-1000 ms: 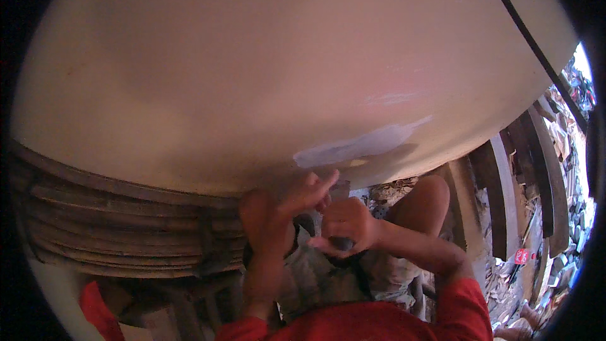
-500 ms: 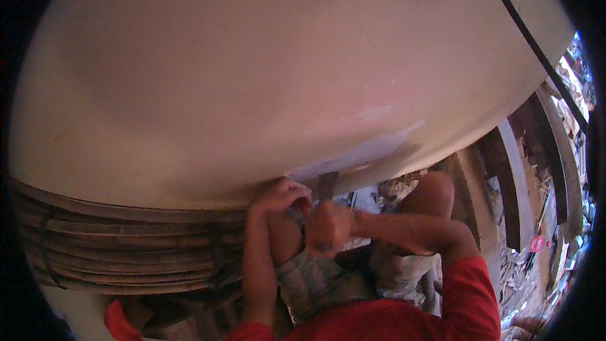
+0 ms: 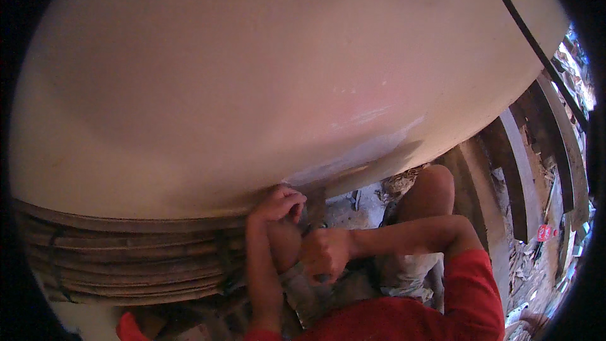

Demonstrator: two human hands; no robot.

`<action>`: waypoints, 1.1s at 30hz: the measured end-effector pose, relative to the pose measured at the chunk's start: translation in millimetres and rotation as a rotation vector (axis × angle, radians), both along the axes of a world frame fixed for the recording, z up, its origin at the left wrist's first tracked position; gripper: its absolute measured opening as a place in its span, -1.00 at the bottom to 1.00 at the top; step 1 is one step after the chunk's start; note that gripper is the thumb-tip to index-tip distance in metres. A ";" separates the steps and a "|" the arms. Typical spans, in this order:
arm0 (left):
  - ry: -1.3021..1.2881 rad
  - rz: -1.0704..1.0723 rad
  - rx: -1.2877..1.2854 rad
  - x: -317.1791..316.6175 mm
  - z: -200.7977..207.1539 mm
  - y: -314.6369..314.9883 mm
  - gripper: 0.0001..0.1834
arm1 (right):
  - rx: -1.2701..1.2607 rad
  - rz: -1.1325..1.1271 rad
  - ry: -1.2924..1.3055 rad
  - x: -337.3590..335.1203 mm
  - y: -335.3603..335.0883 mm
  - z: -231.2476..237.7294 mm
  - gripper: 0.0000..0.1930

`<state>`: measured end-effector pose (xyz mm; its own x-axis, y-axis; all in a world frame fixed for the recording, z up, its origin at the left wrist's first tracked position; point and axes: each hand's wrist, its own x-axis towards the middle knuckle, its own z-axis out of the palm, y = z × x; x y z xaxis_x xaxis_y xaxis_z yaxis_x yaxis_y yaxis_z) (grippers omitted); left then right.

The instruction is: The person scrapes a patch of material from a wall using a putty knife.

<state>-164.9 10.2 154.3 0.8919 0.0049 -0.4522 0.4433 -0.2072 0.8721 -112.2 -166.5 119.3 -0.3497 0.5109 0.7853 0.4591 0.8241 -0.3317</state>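
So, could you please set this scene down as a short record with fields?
Surface: large, smooth, cream curved surface
Mark: elongated pale-grey patch, low on the surface
Left hand: curled near the surface's lower edge; contact unclear
Right hand: closed around a dark-ended tool handle
Left side: stacked long brown strips
Right side: brown wooden planks
Upper right: thin black cable

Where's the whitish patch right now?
In the head view, the whitish patch sits right of centre, low on the big cream curved surface, slanting up and rightward from near the left hand, above the right hand.
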 end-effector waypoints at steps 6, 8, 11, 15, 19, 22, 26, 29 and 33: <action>0.076 0.034 0.019 6.0 -3.8 3.1 -0.64 | 0.104 -0.140 -0.124 6.5 11.1 -3.5 -0.82; 0.102 0.046 0.043 4.5 -1.3 0.5 -0.64 | 0.085 -0.145 -0.040 -4.8 7.4 14.5 -0.83; 0.117 0.181 0.018 -4.6 -3.5 0.3 -0.61 | -0.050 -0.156 -0.113 8.4 13.0 3.8 -0.82; 0.050 0.181 0.068 -21.3 -6.6 20.7 -0.62 | 0.016 -0.141 -0.183 -9.6 24.0 1.5 -0.79; -0.045 0.205 0.063 -25.6 5.6 11.0 -0.62 | -0.029 -0.093 -0.027 -19.8 25.5 21.6 -0.75; -0.084 0.295 0.102 -25.5 10.2 6.9 -0.62 | -0.075 -0.149 -0.142 -5.3 43.5 10.6 -0.75; -0.246 0.521 0.084 -34.4 4.9 10.2 -0.65 | -0.158 -0.101 -0.125 -27.5 39.3 6.9 -0.72; -0.272 0.585 0.181 -33.0 11.5 5.3 -0.70 | -0.174 -0.124 -0.152 -10.7 39.6 16.2 -0.69; -0.326 0.567 0.284 -35.7 16.2 8.8 -0.67 | -0.048 -0.058 -0.243 -35.7 38.9 13.6 -0.65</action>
